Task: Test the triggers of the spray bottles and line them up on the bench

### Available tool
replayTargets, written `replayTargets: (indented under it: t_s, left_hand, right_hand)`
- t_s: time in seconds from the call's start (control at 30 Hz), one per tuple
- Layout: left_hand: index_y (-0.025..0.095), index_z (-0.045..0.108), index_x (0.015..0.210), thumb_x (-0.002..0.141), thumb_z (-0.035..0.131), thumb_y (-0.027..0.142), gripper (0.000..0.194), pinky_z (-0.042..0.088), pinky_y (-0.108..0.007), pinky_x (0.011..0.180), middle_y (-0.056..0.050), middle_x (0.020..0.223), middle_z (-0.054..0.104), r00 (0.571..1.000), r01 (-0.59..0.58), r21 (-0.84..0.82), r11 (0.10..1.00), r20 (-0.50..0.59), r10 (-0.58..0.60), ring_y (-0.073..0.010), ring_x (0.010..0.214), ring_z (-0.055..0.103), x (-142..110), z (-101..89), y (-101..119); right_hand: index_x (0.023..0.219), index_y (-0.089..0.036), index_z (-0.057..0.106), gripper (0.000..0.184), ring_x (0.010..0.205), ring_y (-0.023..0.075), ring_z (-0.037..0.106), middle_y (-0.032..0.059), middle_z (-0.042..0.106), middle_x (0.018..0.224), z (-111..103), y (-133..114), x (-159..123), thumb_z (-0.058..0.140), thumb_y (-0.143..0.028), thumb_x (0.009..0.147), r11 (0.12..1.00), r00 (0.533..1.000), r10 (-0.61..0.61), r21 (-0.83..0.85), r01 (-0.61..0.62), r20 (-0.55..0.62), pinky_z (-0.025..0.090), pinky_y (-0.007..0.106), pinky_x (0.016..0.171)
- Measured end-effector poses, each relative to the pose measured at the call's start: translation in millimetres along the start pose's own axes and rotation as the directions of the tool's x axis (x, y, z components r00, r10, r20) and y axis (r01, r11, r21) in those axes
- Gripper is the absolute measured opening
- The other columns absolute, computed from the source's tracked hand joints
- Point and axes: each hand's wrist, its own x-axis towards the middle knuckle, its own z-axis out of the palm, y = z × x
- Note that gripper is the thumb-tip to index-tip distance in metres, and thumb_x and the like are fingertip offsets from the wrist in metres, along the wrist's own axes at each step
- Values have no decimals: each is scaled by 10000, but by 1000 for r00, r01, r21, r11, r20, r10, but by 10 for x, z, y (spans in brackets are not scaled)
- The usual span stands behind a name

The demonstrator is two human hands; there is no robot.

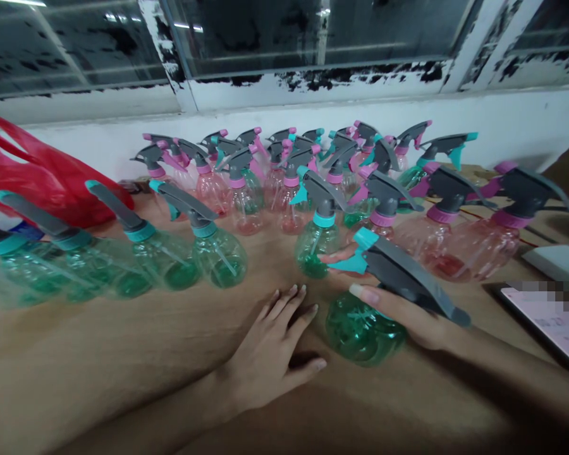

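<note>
My right hand (408, 313) is closed round the neck of a green spray bottle (363, 335) with a grey and teal trigger head. The bottle is slightly tilted, its base at or just above the table. Fingers stretched out, my left hand (275, 347) rests flat on the wooden table (137, 360), just left of that bottle and apart from it. Right behind the held bottle stands another green spray bottle (317, 246) with a teal collar. A row of green bottles, including one spray bottle (220, 256), lines the left side.
Several pink spray bottles (427, 234) with pink collars crowd the back and right. A red plastic bag (52, 183) lies at the left rear. At right are a phone (545, 322) and a white box-like object (557, 260). A white wall with windows (313, 38) stands behind.
</note>
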Motion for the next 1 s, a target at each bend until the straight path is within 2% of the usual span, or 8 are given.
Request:
replayTargets:
  t_s: [0.1, 0.17, 0.27, 0.33, 0.43, 0.57, 0.73, 1.0]
  left_hand:
    - [127, 378, 1393, 908, 477, 565, 661, 237, -510, 1087, -156, 1493, 284, 1000, -7, 2, 1000, -14, 7, -308, 1388, 187, 2, 3, -1]
    - [127, 386, 1388, 902, 490, 561, 659, 240, -506, 1087, -155, 1490, 291, 1000, -7, 6, 1000, -13, 7, -306, 1387, 191, 2, 2, -1]
    - [125, 396, 1380, 897, 503, 557, 657, 243, -502, 1086, -159, 1490, 290, 1000, -7, 10, 1000, -14, 7, -306, 1385, 199, 5, -1, -1]
    - [124, 397, 1379, 898, 501, 558, 656, 243, -503, 1086, -159, 1489, 290, 1000, -8, 9, 1000, -18, 8, -307, 1384, 203, 7, -2, -2]
    - [126, 394, 1381, 896, 502, 561, 661, 246, -503, 1084, -157, 1489, 293, 1000, -8, 10, 1000, -18, 8, -307, 1382, 208, 9, -2, -1]
    - [126, 386, 1389, 898, 493, 567, 668, 252, -511, 1078, -158, 1493, 282, 1000, -3, 14, 1000, -9, 3, -314, 1383, 202, 5, -2, 5]
    - [111, 391, 1388, 897, 502, 556, 672, 243, -510, 1082, -169, 1492, 278, 1000, -3, 11, 1000, -2, 3, -319, 1384, 196, 1, -2, 8]
    - [124, 399, 1384, 896, 507, 553, 658, 229, -496, 1096, -147, 1488, 300, 1000, -1, -13, 1000, -16, 1, -310, 1384, 202, 1, -7, 7]
  right_hand:
    - [1184, -321, 606, 352, 979, 235, 666, 23, 714, 1028, -2, -16, 23, 607, -341, 832, 996, 995, -84, 4, 84, -47, 499, 409, 942]
    - [1169, -333, 610, 347, 991, 237, 657, 21, 707, 1052, -6, -26, 33, 615, -323, 823, 995, 993, -102, 2, 103, -59, 512, 407, 915]
    - [1135, -320, 627, 315, 954, 233, 661, 23, 708, 1025, -14, -29, 31, 619, -324, 820, 995, 994, -95, -14, 95, -60, 525, 405, 875]
    - [1145, -309, 625, 324, 977, 232, 656, 25, 704, 1038, -14, -23, 25, 623, -321, 821, 996, 994, -85, -6, 85, -61, 507, 407, 910]
    - [1203, -314, 595, 356, 1038, 232, 641, 26, 697, 1077, -3, -10, 15, 590, -348, 848, 998, 999, -41, 46, 41, -14, 485, 408, 959]
    - [1233, -323, 577, 383, 1030, 242, 647, 28, 698, 1083, 11, 0, 5, 572, -398, 857, 997, 1000, -9, 74, 8, 21, 505, 414, 939]
    - [1232, -327, 578, 357, 1055, 230, 639, 15, 714, 1026, -3, -13, 1, 547, -375, 879, 997, 998, 17, 80, -22, 58, 494, 395, 953]
    - [1241, -330, 569, 387, 1017, 242, 659, 20, 719, 1014, 1, -19, -7, 573, -397, 860, 998, 1000, 13, 67, -14, 16, 508, 417, 942]
